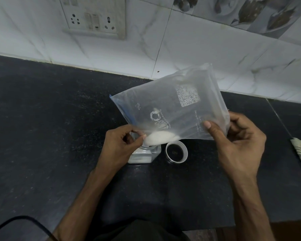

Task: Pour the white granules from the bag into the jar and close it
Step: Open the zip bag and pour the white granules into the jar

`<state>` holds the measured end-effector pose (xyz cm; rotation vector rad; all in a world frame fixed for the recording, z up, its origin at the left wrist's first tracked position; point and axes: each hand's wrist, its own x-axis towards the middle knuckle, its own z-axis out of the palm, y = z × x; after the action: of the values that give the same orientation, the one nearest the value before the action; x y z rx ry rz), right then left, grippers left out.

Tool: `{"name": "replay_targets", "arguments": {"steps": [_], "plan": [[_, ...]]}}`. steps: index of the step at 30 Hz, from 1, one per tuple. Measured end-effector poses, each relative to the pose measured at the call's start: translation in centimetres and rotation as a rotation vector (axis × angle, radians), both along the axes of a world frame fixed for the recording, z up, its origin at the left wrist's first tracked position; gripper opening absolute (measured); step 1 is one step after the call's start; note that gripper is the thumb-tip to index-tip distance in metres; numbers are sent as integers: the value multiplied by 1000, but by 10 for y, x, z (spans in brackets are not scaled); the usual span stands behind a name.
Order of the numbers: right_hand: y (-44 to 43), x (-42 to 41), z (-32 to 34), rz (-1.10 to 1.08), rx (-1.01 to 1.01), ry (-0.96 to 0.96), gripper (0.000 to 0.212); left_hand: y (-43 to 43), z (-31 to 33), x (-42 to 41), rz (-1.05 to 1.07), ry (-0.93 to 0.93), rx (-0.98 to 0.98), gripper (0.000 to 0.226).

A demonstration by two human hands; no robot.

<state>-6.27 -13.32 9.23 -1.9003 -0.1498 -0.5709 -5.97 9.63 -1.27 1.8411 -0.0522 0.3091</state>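
Currently both hands pinch the clear plastic zip bag (170, 105): left hand (119, 145) at its low corner over the square clear jar (144, 153), right hand (240, 141) raising the far edge. Keep that corner centred over the jar's mouth; tilt gradually so the white granules (159, 137) fall inside. Round lid (176, 151) lies just right of the jar.

Bag tipped over the open jar, lid set aside

The clear zip bag (172, 105) is tilted with its lower left corner down at the jar's mouth; the white granules (159, 137) are heaped in that corner. The clear, square-based jar (144, 154) stands upright on the dark bench (50, 119), open, with a low layer of white granules at its bottom. Its round lid (176, 152) lies just beside the jar on its right, hollow side up.
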Motion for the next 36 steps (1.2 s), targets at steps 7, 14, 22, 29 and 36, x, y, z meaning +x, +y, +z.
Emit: {"name": "replay_targets", "arguments": {"steps": [7, 14, 22, 29, 36], "plan": [[-1, 0, 1, 8, 3, 16, 27, -1, 0, 1, 9, 5, 3, 8], [-3, 1, -1, -4, 3, 12, 26, 0, 2, -1, 3, 4, 15, 14], [-3, 1, -3, -25, 15, -2, 23, 0, 1, 0, 7, 13, 26, 11], [-2, 2, -1, -14, 20, -12, 23, 0, 2, -1, 5, 24, 17, 12], [-2, 1, -2, -17, 25, -15, 21, 0, 3, -1, 4, 23, 10, 7]]}}
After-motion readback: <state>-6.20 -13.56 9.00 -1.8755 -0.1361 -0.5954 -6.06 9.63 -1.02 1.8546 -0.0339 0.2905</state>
